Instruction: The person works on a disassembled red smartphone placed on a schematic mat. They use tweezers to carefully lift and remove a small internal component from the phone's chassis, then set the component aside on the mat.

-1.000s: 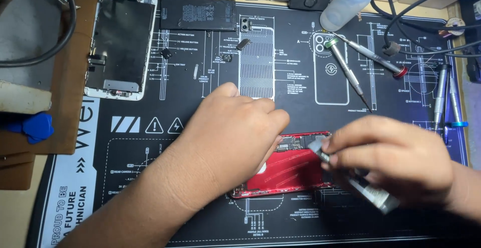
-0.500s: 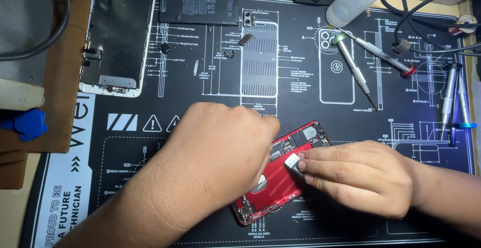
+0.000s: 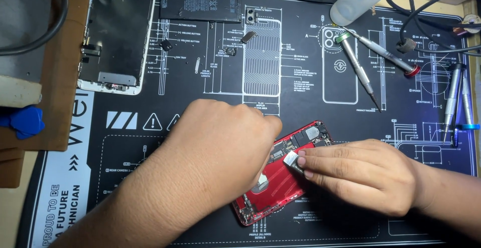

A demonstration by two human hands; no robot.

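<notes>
Right hand (image 3: 366,175) pinches a small silver tool (image 3: 293,160) against the open red phone shell (image 3: 280,178) near the bench's front edge, left hand (image 3: 220,148) clamped over it; best kept shallow and steady.

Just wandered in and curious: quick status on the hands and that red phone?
Left hand pressing down on opened red phone shell. Right hand pinching small silver metal tool against its insides. Nothing in the way; screwdrivers lie apart.

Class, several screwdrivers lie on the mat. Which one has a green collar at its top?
The screwdriver just right of the mat's phone-back outline, its tip pointing down-right. The one crossing above it ends in a red collar, and the pair at the right edge are plain silver and blue.
</notes>
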